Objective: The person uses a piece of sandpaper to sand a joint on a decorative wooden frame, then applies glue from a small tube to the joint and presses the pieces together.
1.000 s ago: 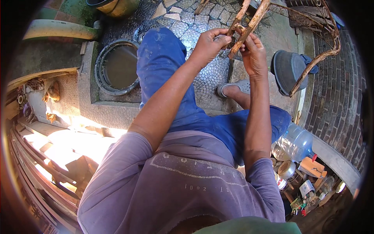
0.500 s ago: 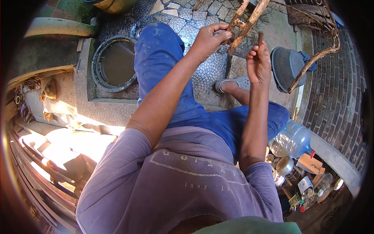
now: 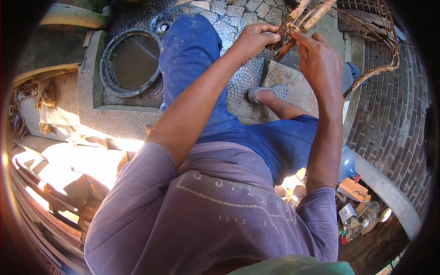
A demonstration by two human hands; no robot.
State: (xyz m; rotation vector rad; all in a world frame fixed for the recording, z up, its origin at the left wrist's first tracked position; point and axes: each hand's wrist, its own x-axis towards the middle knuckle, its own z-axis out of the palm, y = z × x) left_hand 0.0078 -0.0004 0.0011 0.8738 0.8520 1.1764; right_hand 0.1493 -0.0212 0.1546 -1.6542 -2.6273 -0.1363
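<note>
Two rough branches (image 3: pixel 316 16) with pale, partly stripped wood meet at a joint at the top, right of centre. My left hand (image 3: pixel 255 43) is closed on the branches at the left side of this joint, thumb and fingers pinching. From the other side my right hand (image 3: pixel 321 59) reaches in, its fingers bent and pressed together against the joint. Whatever sits in that right hand's fingertips is hidden by the hand. Below the joint a darker branch end points down toward the floor.
A round basin (image 3: pixel 130 62) of murky water stands at left. My clog-shod foot (image 3: pixel 270 93) is below the hands. A curled metal frame (image 3: pixel 387 34) and a curved branch (image 3: pixel 373 75) are at right, by the brick-patterned surface (image 3: pixel 389 114). A blue-tinted bottle (image 3: pixel 347 165) lies lower right.
My right hand, which held up a short dark brown strip apart from the branches, has moved up and in against their joint and turned its back to view. My left hand keeps its grip.
</note>
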